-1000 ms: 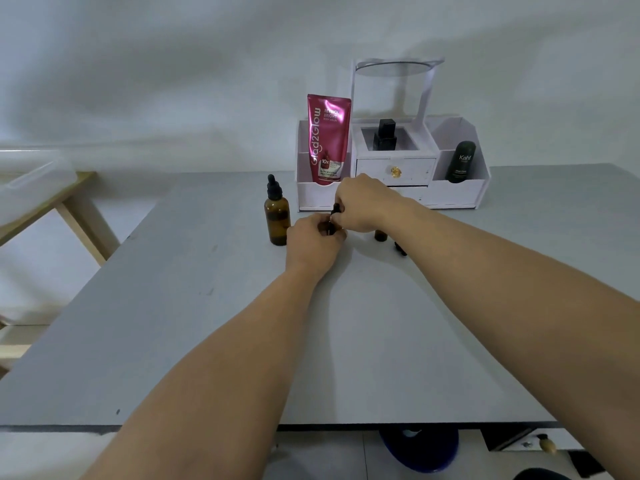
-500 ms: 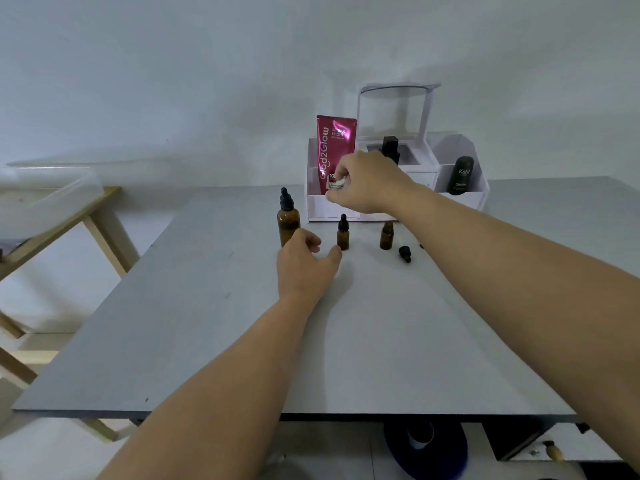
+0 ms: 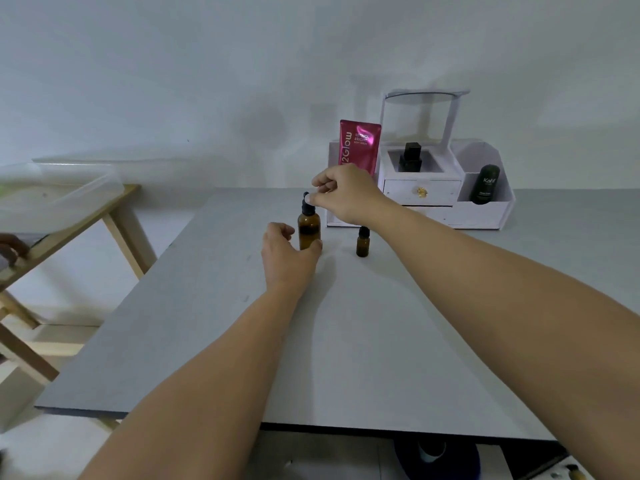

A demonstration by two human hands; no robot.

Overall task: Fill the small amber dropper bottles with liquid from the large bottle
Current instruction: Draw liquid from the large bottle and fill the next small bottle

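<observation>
The large amber bottle [image 3: 308,230] with a black dropper cap [image 3: 306,203] stands upright on the grey table [image 3: 363,341]. My left hand [image 3: 285,259] cups its base: the thumb touches the bottle's lower right side, and the curled fingers stay a little apart on its left. My right hand [image 3: 346,195] reaches in from the right and pinches the top of the dropper cap. One small amber dropper bottle [image 3: 362,242], capped, stands to the right of the large one. My right forearm hides the table behind it.
A white organiser [image 3: 485,216] stands at the back with a pink tube [image 3: 360,143], a black bottle [image 3: 410,157] and a dark green bottle [image 3: 484,184]. A wooden table with a clear plastic bin [image 3: 59,195] is at the left.
Both hands left the small capped bottle and moved left to the large bottle. My right hand came down from the pink tube onto the dropper cap. The view shifted right.
</observation>
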